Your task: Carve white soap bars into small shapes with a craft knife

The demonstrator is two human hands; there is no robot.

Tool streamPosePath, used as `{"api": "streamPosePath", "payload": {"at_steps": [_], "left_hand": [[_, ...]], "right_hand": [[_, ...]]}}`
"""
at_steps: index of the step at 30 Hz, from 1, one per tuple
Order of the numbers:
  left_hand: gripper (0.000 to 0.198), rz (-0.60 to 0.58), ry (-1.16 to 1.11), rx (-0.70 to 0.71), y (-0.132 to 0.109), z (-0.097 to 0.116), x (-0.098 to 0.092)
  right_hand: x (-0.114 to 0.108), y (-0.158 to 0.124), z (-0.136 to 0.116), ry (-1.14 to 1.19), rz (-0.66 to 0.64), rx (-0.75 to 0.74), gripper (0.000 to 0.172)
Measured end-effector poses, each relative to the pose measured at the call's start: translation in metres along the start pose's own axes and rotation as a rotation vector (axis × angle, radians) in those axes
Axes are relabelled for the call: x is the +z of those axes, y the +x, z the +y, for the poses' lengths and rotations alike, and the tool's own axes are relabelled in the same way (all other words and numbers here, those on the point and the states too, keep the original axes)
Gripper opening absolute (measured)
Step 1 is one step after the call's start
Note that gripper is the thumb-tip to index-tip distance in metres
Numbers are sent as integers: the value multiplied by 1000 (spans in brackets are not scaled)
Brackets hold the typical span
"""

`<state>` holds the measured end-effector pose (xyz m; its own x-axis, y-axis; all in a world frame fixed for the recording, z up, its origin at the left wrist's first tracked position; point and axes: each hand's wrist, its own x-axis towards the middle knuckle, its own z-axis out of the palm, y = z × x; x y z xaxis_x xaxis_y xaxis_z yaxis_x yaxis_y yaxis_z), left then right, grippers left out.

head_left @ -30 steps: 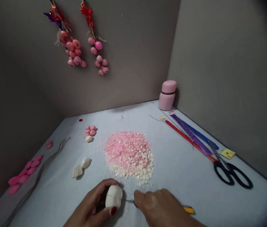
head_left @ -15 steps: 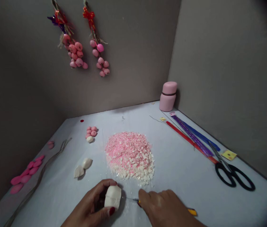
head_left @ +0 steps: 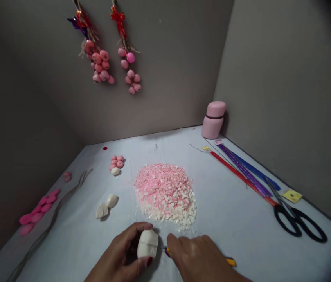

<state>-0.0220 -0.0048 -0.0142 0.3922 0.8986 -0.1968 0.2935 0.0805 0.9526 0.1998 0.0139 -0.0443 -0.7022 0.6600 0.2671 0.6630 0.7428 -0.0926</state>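
My left hand is closed round a white oval lump at the table's near edge, thumb below it and fingers above. My right hand grips a yellow-handled knife, and its thin blade tip touches the lump's right side. Just beyond both hands lies a heap of pink and white shavings.
Two white carved pieces lie left of the heap, small pink beads farther back. Pink petal shapes and thin stems lie at left. At right are black scissors, coloured ribbons and a pink bottle. Bead bunches hang on the wall.
The view has shifted slightly, so everything sits a little further right. Both hands stay on the white lump and the knife, with the blade still at the lump's side.
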Motion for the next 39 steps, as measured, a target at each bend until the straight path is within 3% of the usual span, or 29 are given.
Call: {"api": "streamPosePath", "payload": {"at_steps": [6, 17, 23, 39], "left_hand": [[42, 44, 159, 25, 2, 1, 3], [42, 100, 196, 91, 2, -1, 5], [39, 74, 132, 62, 3, 2, 6], [44, 14, -140, -32, 2, 1, 6]], "right_hand": [[-3, 1, 1, -2, -14, -13, 18], [-5, 4, 0, 39, -107, 18, 20], [-11, 5, -1, 96, -209, 61, 20], [-9, 2, 0, 53, -164, 63, 19]]}}
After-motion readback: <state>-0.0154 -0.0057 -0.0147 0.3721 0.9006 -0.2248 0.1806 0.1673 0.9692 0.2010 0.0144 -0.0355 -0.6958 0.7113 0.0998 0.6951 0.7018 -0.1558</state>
